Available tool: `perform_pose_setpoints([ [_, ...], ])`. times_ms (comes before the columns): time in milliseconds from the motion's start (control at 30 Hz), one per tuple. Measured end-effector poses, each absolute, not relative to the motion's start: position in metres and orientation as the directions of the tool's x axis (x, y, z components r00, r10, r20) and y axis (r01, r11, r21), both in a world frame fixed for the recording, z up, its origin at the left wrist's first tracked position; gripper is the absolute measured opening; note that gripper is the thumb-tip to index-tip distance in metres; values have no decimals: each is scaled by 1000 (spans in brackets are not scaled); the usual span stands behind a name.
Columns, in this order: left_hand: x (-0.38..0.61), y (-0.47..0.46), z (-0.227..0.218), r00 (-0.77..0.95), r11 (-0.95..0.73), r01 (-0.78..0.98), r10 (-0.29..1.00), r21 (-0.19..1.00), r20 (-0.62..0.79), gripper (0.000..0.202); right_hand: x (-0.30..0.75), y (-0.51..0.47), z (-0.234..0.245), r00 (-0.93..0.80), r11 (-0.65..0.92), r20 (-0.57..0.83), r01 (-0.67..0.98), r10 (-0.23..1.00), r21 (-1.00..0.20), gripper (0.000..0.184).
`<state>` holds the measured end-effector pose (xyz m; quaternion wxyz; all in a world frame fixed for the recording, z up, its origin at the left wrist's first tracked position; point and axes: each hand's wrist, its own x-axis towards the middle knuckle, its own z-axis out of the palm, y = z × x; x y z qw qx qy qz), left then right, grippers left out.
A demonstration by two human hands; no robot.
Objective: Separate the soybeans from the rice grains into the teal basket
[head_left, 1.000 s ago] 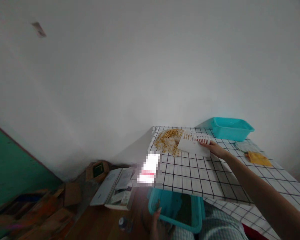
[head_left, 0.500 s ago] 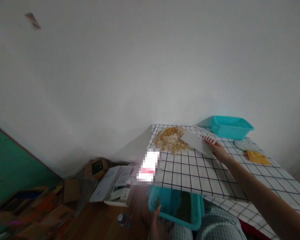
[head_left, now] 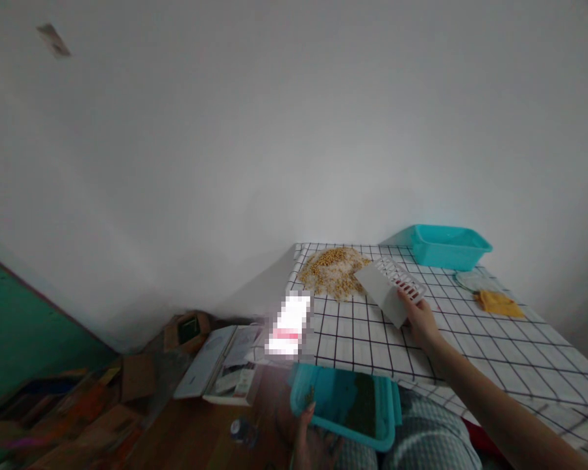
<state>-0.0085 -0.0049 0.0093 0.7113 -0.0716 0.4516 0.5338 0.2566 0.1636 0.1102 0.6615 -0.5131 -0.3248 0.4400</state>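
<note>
My right hand [head_left: 419,320] is closed on a white plastic piece [head_left: 385,294] with a flat face and a row of slots along one side, held tilted over the table. Left of that piece lies a spread pile of yellow beans mixed with whitish grains [head_left: 334,273]. Below the table's front edge, on my lap, rests a turquoise plastic basin [head_left: 343,436]; dark greenish material shows at its right side. My left hand [head_left: 306,434] grips the basin's near left rim, the thumb on top and the other fingers mostly hidden beneath.
Another turquoise basin [head_left: 448,247] stands on the checked tablecloth [head_left: 353,333] against the wall. Near it lie a clear round lid-like thing [head_left: 473,281] and a yellow cloth [head_left: 498,303]. An open white box [head_left: 228,375], a bottle [head_left: 242,431] and cardboard boxes [head_left: 140,375] are at lower left.
My right hand has moved slightly left and nearer to me, turning the slotted white piece more steeply. The left hand and its basin stay almost in place.
</note>
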Motion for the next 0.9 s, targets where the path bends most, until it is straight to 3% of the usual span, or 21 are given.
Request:
perform_pose_setpoints([
  [467, -9, -1, 12, 72, 473, -820, 644, 322, -761, 63, 262, 167, 100, 366, 168, 154, -7, 918, -986, 53],
  [667, -8, -2, 13, 37, 434, -829, 672, 353, -739, 68, 260, 164, 104, 342, 190, 176, -8, 923, -982, 49],
  [900, -11, -3, 10, 115, 462, -836, 674, 295, -729, 71, 260, 164, 103, 321, 180, 156, -49, 934, -982, 47],
])
